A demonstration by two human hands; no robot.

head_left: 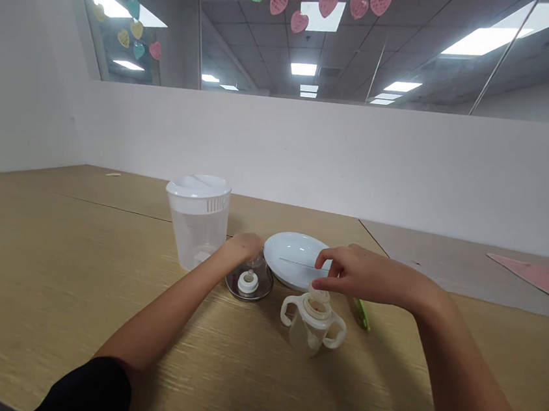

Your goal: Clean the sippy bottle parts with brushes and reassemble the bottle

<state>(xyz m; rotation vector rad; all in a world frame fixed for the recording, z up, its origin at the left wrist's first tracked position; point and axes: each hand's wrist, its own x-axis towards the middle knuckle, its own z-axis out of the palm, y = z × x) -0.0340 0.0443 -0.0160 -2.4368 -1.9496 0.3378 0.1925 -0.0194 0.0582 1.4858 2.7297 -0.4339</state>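
My left hand [245, 247] is closed over the top of a small clear glass dome [249, 282] that covers a white round piece on the table. My right hand [353, 272] pinches the spout on top of a baby bottle [312, 320] with two side handles, which stands upright. A white plate [293, 256] lies just behind both hands. A clear plastic pitcher [197, 220] with a white lid stands to the left of my left hand.
A green utensil [362, 314] lies partly under my right wrist. The wooden table [51, 273] runs to a white wall behind. A pink sheet [541, 278] lies at the far right, and a small stick [112, 175] at the back left.
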